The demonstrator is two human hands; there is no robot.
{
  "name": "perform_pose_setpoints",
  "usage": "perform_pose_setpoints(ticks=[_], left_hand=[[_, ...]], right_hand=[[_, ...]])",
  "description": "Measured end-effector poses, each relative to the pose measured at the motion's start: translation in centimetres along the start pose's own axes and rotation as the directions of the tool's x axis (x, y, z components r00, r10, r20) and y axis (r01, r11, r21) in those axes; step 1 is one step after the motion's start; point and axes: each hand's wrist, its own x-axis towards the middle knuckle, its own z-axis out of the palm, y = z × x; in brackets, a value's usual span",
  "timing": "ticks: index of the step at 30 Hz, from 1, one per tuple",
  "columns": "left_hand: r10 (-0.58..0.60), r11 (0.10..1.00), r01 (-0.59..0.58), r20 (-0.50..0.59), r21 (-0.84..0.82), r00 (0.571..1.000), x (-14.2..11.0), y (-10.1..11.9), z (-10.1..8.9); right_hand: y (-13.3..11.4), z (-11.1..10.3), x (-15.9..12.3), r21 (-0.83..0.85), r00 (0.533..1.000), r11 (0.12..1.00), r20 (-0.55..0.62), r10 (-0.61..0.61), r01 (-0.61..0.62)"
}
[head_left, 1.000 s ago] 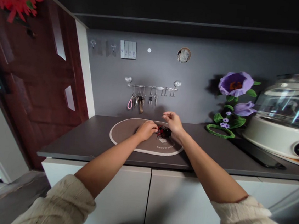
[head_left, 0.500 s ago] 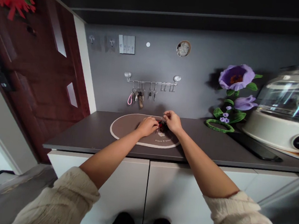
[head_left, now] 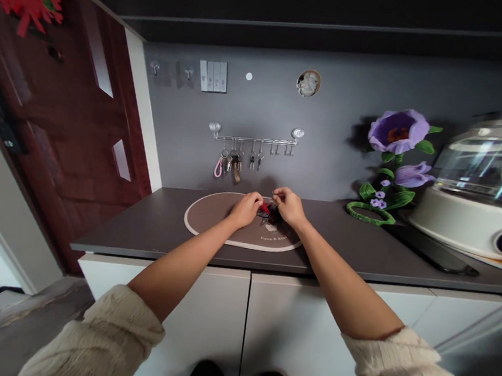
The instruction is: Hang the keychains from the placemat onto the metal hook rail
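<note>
My left hand (head_left: 245, 210) rests over the brown oval mat (head_left: 212, 214), its fingers pinched at the left end of a small bunch of keys (head_left: 265, 210). That bunch shows red, black and shiny metal parts, though its details are too small to make out. Just to its right, my right hand (head_left: 288, 204) is held slightly higher with thumb and forefinger pinched together. Whatever those fingers hold, if anything, is too small to see. The right hand partly covers the dark end of the bunch.
Behind the mat, several keys (head_left: 236, 165) hang from a clear hook rail (head_left: 256, 140) on the grey wall. On the right are a purple flower ornament (head_left: 398, 132), a black phone-like slab (head_left: 437, 252) and a white appliance (head_left: 458, 219). A dark cabinet (head_left: 297, 7) overhangs the counter.
My left hand has moved slightly up, and more of the red part shows beside its fingers. My right hand stays pinched in nearly the same spot.
</note>
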Motion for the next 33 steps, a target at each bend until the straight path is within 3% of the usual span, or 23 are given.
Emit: perform_pose_setpoints(ticks=[5,8,16,25,33], left_hand=[[-0.096,0.971,0.078,-0.067,-0.225,0.993,0.5,-0.1,-0.2],[-0.163,0.910,0.118,-0.082,-0.397,0.983,0.7,0.1,-0.4],[-0.348,0.535,0.207,0.010,-0.819,0.938,0.8,1.1,-1.4],[-0.338,0.314,0.170,0.057,-0.934,0.939,1.0,1.1,-2.2],[-0.306,0.289,0.148,0.055,-0.946,0.950,1.0,1.8,-2.7]], right_hand=[[0.3,0.2,0.1,0.021,1.000,1.000,0.012,-0.016,0.016],[0.2,0.3,0.0,0.033,0.999,0.999,0.031,-0.020,0.019],[-0.7,0.2,-0.6,0.074,0.990,0.996,0.120,-0.068,0.059],[-1.3,0.1,-0.8,0.105,0.966,0.988,0.219,-0.135,0.114],[-1.7,0.1,-1.0,0.145,0.946,0.979,0.271,-0.177,0.142]])
